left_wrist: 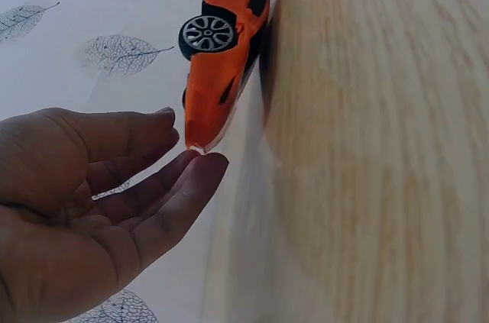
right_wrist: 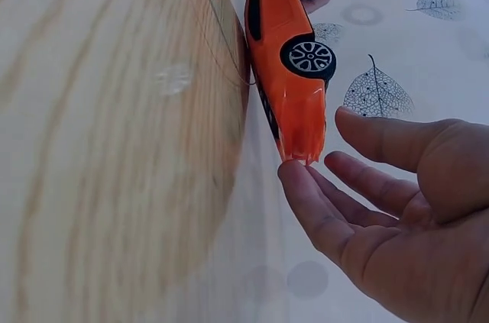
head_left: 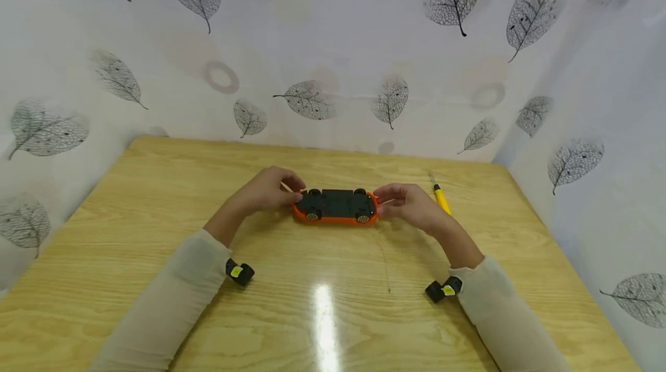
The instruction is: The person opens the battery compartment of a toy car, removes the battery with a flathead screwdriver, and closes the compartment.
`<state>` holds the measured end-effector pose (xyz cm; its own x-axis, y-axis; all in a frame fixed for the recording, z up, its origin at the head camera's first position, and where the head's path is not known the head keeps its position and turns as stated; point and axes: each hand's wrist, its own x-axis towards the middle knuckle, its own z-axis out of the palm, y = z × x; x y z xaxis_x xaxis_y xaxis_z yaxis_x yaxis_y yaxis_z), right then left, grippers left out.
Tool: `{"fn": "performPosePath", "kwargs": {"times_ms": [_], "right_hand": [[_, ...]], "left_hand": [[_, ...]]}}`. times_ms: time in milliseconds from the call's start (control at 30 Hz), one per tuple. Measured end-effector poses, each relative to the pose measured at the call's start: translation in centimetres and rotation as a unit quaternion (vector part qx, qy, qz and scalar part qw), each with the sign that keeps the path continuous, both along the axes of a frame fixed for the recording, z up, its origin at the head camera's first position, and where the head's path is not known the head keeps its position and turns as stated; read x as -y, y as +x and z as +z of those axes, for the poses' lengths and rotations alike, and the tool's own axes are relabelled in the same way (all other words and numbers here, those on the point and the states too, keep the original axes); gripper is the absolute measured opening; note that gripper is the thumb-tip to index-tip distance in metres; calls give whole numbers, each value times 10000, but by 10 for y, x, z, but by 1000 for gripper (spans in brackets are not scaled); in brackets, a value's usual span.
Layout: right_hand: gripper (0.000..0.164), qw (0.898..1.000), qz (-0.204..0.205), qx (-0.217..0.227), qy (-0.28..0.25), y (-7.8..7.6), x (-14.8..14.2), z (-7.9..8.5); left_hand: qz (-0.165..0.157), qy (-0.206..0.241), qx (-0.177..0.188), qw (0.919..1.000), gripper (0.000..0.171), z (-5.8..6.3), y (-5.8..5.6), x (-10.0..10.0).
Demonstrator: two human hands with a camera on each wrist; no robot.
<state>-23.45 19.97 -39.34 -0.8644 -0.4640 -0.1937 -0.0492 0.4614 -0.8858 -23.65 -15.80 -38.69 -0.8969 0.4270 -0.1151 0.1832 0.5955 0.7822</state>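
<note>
An orange toy car (head_left: 335,219) sits upside down over the table, its black underside and wheels facing up. My left hand (head_left: 273,188) holds its left end with the fingertips; in the left wrist view the curved fingers (left_wrist: 172,212) meet the orange tip. My right hand (head_left: 411,205) is at the opposite end, thumb and fingers around the edge. In the right wrist view a fingertip (right_wrist: 294,178) touches the orange end, while another digit stands a little off the underside. The car's roof faces the wooden surface and is hidden from above.
A yellow-handled screwdriver (head_left: 441,198) lies beyond my right hand. A thin thread-like strand (head_left: 386,268) runs over the wooden table (head_left: 281,314) near the car's right end. A leaf-patterned curtain (head_left: 333,42) borders the back and sides.
</note>
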Motion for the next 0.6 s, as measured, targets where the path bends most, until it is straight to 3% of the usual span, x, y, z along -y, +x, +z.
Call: {"fn": "performPosePath", "kwargs": {"times_ms": [167,300,433,600], "right_hand": [[43,9970,321,-549,451,-1,-4,4],[44,9861,741,-1220,847,-4,-4,9],[49,9645,1340,-1942,1189,-6,0,11],[59,9338,1911,-2617,1519,-8,4,9]], "left_hand": [[-138,-183,-306,9993,29,8,0,0],[-306,-472,-719,9958,28,12,1,-4],[-680,-844,-1144,9875,28,12,4,-11],[-1226,-1401,-1828,9654,31,12,10,-20]]}}
